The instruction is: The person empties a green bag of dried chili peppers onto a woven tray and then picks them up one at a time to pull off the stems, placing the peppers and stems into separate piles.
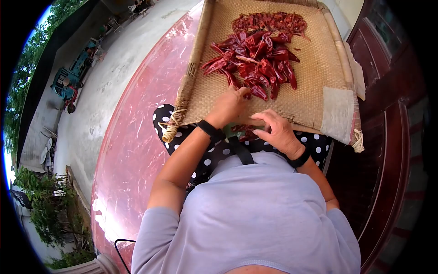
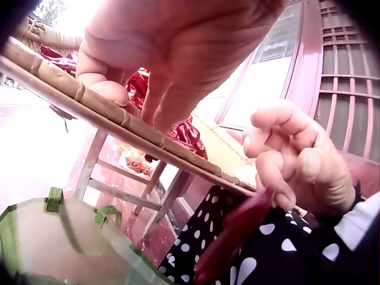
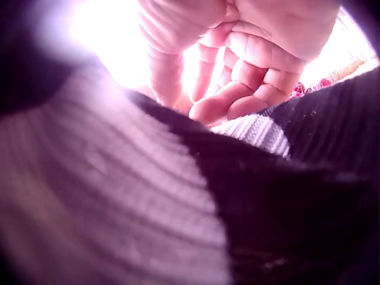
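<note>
A heap of dried red chilies (image 1: 262,59) lies on a woven bamboo tray (image 1: 315,68) across the person's lap. At the heap's near side the left hand (image 1: 228,106) pinches a chili, its fingers bent over the tray's rim in the left wrist view. The right hand (image 1: 276,131) hovers by the near rim, fingers loosely curved and holding nothing. Below it, a blurred dried chili (image 2: 234,237) hangs in the air in the left wrist view. More red chilies (image 1: 246,133) show under the hands. A clear bag with green trim (image 2: 65,237) sits low in the left wrist view.
Smaller dark red chili pieces (image 1: 269,21) form a second pile at the tray's far end. A shiny pink-red floor (image 1: 132,132) lies to the left, a dark red door (image 1: 388,150) to the right. Polka-dot trousers (image 1: 164,116) are beneath the tray.
</note>
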{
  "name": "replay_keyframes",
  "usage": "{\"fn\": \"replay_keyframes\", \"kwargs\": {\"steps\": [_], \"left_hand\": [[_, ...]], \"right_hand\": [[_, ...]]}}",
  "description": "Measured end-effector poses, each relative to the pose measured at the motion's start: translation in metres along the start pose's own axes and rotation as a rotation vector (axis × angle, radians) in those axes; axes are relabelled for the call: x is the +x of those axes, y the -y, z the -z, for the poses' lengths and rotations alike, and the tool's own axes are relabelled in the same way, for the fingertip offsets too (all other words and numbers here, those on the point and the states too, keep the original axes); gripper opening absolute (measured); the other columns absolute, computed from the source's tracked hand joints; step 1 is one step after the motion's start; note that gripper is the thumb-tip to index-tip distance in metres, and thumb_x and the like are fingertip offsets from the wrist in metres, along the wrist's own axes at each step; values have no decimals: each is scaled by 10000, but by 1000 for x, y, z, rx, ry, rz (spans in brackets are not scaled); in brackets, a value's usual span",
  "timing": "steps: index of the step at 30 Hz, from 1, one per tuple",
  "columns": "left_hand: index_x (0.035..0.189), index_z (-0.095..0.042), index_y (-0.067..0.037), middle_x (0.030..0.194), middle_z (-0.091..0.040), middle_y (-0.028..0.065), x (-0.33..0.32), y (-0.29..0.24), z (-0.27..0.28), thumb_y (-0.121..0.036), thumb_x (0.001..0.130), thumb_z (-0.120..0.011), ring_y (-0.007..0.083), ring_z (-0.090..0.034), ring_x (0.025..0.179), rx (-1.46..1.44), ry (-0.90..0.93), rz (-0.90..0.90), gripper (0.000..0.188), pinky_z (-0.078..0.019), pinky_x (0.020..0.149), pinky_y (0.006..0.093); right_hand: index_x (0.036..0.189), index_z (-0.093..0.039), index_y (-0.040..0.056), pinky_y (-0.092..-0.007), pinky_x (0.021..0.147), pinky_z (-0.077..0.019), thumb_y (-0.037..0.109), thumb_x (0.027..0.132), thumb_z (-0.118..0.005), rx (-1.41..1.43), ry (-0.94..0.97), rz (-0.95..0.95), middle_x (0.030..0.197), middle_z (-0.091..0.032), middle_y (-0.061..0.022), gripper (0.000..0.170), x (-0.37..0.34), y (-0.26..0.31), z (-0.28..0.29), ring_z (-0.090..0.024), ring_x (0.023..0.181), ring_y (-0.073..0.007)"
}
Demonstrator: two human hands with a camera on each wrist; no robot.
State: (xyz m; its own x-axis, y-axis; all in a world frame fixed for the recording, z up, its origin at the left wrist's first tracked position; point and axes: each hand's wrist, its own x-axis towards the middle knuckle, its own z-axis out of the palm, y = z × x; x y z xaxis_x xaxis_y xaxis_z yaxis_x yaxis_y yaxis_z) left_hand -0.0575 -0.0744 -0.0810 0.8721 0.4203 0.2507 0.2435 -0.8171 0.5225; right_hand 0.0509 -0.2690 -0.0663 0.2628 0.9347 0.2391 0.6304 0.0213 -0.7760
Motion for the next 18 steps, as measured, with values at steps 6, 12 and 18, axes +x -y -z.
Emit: {"fn": "replay_keyframes", "kwargs": {"steps": [6, 12, 18], "left_hand": [[984, -588, -43, 1057, -574, 223, 13, -9, -8, -157, 825, -625, 430, -614, 886, 142, 30, 87, 199, -515, 765, 514], [977, -598, -42, 889, -637, 230, 12, 18, -22, -160, 861, -619, 393, -642, 796, 22, -90, 169, 166, -503, 705, 483], [980, -597, -27, 870, -667, 213, 11, 7, -13, -188, 837, -653, 383, -656, 817, -87, -140, 222, 223, -513, 723, 462]], "right_hand": [[1089, -642, 87, -330, 731, -537, 93, 858, -681, -66, -35, 127, 1007, -649, -79, 235, 0, -18, -6, -658, 824, -242], [1071, -644, 63, -339, 757, -529, 61, 878, -641, 23, -52, 40, 960, -653, -99, 193, 1, -16, -6, -659, 851, -253], [1053, -645, 43, -342, 756, -525, 48, 881, -630, 63, -90, 1, 927, -658, -116, 172, 3, -22, -9, -657, 842, -261]]}}
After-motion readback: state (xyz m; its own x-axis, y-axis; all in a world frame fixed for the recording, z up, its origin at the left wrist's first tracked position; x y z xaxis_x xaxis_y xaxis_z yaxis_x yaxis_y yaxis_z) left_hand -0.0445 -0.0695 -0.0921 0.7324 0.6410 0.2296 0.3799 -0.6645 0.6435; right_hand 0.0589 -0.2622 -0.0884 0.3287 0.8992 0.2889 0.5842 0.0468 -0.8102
